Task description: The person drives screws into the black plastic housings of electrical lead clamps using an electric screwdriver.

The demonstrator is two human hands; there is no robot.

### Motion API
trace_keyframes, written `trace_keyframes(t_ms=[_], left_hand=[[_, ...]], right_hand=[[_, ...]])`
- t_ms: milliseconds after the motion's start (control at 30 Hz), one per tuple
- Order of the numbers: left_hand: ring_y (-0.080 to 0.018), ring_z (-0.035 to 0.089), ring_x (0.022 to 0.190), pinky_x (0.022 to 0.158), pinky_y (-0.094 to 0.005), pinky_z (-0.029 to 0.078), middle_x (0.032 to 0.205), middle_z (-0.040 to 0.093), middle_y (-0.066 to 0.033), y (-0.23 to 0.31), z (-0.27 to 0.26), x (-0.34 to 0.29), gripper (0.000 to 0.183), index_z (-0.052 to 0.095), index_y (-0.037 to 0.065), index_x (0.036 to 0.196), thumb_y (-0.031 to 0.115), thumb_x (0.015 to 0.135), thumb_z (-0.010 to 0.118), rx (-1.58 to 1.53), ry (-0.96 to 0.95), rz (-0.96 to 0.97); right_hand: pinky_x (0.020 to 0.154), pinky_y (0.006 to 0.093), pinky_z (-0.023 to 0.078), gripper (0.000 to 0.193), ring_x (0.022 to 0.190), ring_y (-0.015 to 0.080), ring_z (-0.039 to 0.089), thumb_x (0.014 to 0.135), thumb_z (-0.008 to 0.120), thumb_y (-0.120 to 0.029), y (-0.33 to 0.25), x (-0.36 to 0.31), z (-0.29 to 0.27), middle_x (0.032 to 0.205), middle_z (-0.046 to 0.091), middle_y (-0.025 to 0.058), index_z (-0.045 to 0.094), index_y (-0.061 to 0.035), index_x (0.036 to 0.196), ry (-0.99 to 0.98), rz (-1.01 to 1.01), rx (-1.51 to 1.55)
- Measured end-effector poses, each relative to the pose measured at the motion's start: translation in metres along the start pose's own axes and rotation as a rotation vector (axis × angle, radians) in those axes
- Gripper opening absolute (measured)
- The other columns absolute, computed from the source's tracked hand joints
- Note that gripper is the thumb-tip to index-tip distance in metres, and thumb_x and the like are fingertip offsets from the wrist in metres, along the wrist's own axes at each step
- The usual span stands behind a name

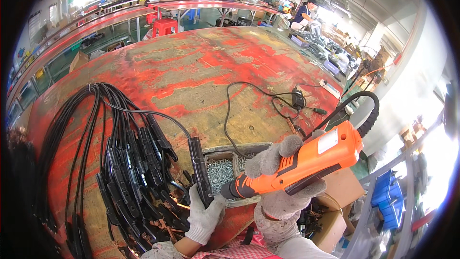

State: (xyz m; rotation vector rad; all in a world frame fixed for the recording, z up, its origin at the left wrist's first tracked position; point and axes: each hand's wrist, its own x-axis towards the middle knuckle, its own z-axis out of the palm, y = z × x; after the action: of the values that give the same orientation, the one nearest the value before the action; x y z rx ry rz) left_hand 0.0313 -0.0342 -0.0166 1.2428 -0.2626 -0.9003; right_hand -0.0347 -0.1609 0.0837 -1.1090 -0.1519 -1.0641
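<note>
My left hand (pixel 205 216), in a whitish knit glove, is closed around the lower end of a long black handle (pixel 197 160). A black cable runs from the handle's top end. My right hand (pixel 290 204), in a worn grey glove, grips an orange electric screwdriver (pixel 309 156), which lies tilted with its dark nose pointing left. The screwdriver's bit reaches the side of the black handle, close to my left fingertips. Partly behind the nose and the handle sits an open box (pixel 242 147) with many small silvery screws (pixel 219 172).
A large bundle of black cabled handles (pixel 127 163) with copper-coloured parts covers the table's left side. The worn red table (pixel 191 81) also carries a small black adapter (pixel 298 99) with its cord. Cardboard boxes (pixel 338 189) stand at my right. Several people are farther off.
</note>
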Motion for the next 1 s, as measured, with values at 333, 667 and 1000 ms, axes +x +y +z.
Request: trace_keyframes(t_ms=[333,667,1000], left_hand=[[-0.0100,0.052,0.056,0.051,-0.0253,0.045,0.075,0.055,-0.0027,-0.009,-0.002,0.008,0.055,0.031,0.002,0.130,0.010,0.084,0.060,0.132,0.037,-0.049],[-0.0131,0.057,0.073,0.065,-0.0285,0.049,0.087,0.058,-0.0074,-0.010,-0.001,0.009,0.051,0.038,-0.003,0.123,0.013,0.082,0.064,0.130,0.143,0.016],[-0.0110,0.055,0.065,0.056,-0.0269,0.047,0.082,0.057,-0.0064,0.002,-0.002,0.006,0.050,0.036,-0.003,0.124,0.009,0.082,0.062,0.031,0.080,-0.053]], right_hand=[[0.048,0.0310,0.039,0.069,0.059,0.0125,0.049,0.073,0.068,-0.064,0.006,0.002,0.011,0.069,0.050,0.0022,0.046,-0.0055,0.101,0.061,-0.003,-0.131],[0.048,0.0291,0.040,0.063,0.055,0.0144,0.050,0.075,0.068,-0.058,-0.013,0.006,0.019,0.072,0.054,0.0061,0.054,-0.0001,0.095,-0.228,-0.126,-0.449],[0.048,0.0298,0.039,0.060,0.055,0.0157,0.047,0.076,0.063,-0.061,0.012,0.013,0.012,0.070,0.050,0.0053,0.048,-0.0048,0.092,-0.341,-0.003,-0.073]])
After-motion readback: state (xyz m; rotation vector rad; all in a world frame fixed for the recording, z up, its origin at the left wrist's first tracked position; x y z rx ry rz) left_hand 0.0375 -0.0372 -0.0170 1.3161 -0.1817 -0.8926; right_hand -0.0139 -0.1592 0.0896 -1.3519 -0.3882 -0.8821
